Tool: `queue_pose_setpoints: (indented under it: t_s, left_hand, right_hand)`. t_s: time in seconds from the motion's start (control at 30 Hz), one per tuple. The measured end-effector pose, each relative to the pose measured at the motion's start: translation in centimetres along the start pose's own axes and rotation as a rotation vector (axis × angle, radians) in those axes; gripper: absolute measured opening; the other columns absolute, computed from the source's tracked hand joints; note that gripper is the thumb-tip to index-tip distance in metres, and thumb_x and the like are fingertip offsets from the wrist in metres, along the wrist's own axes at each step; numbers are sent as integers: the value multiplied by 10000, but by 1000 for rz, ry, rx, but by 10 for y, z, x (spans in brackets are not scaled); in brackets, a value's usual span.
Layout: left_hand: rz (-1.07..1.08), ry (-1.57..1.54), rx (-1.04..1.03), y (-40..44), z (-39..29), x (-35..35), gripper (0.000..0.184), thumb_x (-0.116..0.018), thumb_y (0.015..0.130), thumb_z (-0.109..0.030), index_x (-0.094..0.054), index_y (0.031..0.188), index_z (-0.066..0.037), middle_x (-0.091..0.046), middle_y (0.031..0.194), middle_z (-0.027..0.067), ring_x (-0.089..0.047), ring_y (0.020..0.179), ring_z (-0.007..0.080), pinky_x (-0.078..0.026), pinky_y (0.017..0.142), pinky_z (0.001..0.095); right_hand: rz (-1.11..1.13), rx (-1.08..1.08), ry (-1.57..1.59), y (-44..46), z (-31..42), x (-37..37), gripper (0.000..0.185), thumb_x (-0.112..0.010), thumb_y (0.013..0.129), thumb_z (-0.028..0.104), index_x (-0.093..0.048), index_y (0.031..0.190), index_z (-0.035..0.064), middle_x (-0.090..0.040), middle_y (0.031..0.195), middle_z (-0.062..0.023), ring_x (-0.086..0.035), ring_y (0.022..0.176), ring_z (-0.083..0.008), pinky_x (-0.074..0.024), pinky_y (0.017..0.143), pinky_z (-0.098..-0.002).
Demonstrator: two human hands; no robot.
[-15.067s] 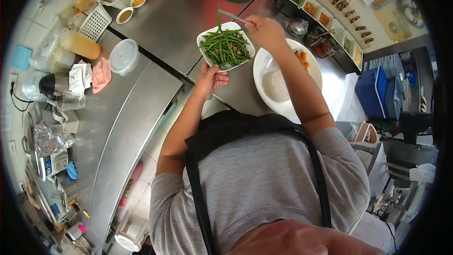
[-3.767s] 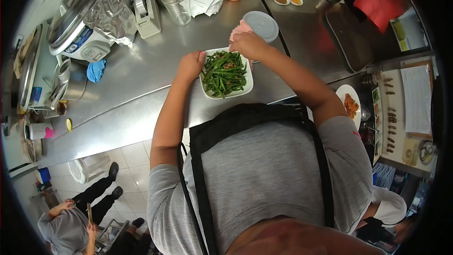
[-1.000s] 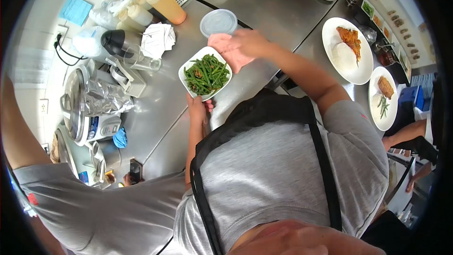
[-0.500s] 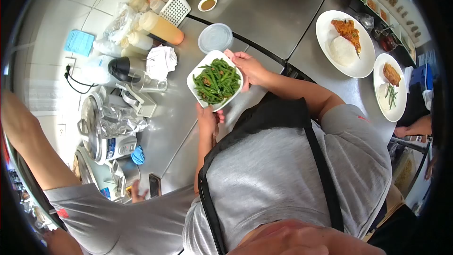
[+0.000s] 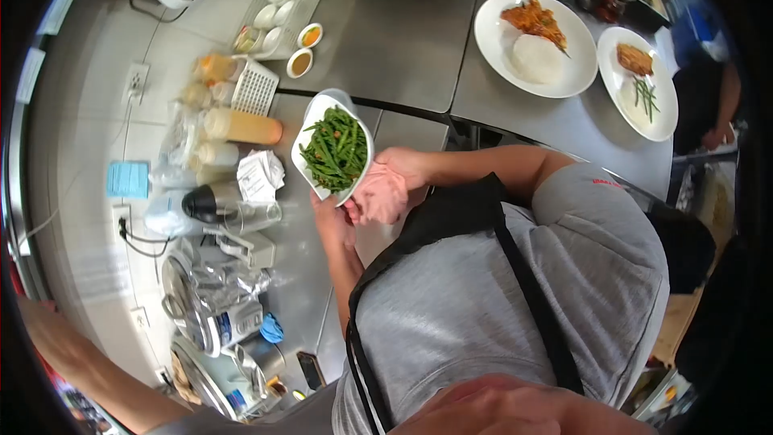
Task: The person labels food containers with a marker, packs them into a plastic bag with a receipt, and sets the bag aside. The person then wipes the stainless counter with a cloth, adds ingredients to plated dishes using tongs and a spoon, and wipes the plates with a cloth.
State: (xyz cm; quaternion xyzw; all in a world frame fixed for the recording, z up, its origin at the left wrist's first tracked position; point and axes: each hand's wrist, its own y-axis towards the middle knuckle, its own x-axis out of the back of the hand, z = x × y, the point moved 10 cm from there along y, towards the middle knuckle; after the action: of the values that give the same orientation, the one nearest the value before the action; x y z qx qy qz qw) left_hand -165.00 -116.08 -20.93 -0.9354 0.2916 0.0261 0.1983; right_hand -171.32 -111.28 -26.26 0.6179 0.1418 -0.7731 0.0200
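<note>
A white square bowl (image 5: 299, 163) filled with cooked green beans (image 5: 334, 149) is held over the steel counter, tilted so its contents face me. My left hand (image 5: 330, 216) grips its near lower corner. My right hand (image 5: 403, 167) is closed on a pale pink cloth (image 5: 382, 195), which lies against the bowl's right side; some of its fingers are hidden by the cloth. Behind the bowl's far edge a clear round plastic lid (image 5: 338, 97) shows in part.
Two white plates of food, one with rice (image 5: 538, 59) and one with beans (image 5: 644, 97), stand at right. Squeeze bottles (image 5: 241, 126), folded white paper (image 5: 260, 176) and sauce cups (image 5: 299, 63) line the left. A co-worker's arm (image 5: 88, 370) reaches in lower left; another person stands far right.
The view has turned and shifted. The bowl has come nearer the lid and tilted more. My right hand has slid down its right side, and the pink cloth now shows much more fully.
</note>
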Motion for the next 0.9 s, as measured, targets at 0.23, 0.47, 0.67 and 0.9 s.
queue_pose_setpoints:
  t_s: [0.23, 0.47, 0.67, 0.9]
  left_hand:
    - [17, 82, 91, 81, 24, -30, 244, -346, 749, -118, -319, 991, -129, -449, 598, 55, -410, 440, 130, -327, 364, 233]
    - [92, 79, 130, 178, 55, -112, 190, -351, 748, -109, -375, 921, -35, -470, 621, 79, -436, 466, 140, -356, 370, 237]
    - [120, 17, 51, 220, 62, -169, 183, -334, 769, -108, -389, 917, -15, -483, 650, 90, -469, 507, 155, -369, 387, 238]
    - [227, -305, 299, 224, 91, -234, 343, -354, 844, -364, -391, 963, -44, -496, 676, 81, -463, 519, 154, -353, 411, 228]
  right_hand:
    - [-105, 268, -266, -135, 75, 13, 253, -360, 851, 202, -476, 990, 26, -542, 740, -84, -535, 625, -145, -432, 490, -250]
    - [-838, 750, -422, -318, 107, 77, 316, -366, 862, 328, -489, 891, 38, -507, 667, -51, -439, 493, -104, -383, 417, -199]
    - [-832, 1110, 24, -408, 104, 121, 261, -368, 865, 273, -463, 895, 32, -532, 864, -91, -526, 741, -134, -451, 645, -256]
    - [-1102, 1089, -61, -429, 134, 165, 274, -367, 861, 285, -448, 928, 31, -518, 894, -83, -517, 768, -143, -432, 689, -259]
